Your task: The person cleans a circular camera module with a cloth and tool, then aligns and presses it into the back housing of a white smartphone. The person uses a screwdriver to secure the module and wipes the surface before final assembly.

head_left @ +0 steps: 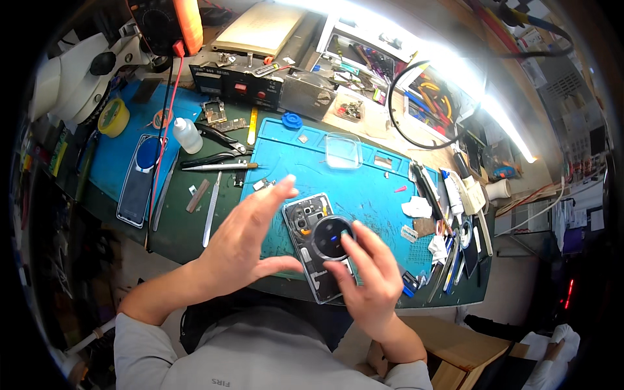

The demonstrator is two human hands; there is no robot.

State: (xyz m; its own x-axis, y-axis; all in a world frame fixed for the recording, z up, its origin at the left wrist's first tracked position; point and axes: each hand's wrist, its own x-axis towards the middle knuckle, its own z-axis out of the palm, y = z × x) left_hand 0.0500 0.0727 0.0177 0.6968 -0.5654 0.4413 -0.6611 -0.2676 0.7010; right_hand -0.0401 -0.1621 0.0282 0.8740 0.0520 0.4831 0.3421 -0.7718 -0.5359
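An opened smartphone lies on the blue work mat with its back off, its inner parts and two camera lenses showing. Over its upper right part, my right hand pinches a round black camera lens cover with a metallic rim between thumb and fingers. Whether the cover touches the phone, I cannot tell. My left hand is held to the left of the phone, thumb and fingers spread apart with nothing in them; its thumb tip points at the phone's edge.
A clear plastic box stands on the mat's far side. Left of the mat are pliers, a white squeeze bottle and another phone. Tools and a white tissue crowd the right. A black cable arcs overhead.
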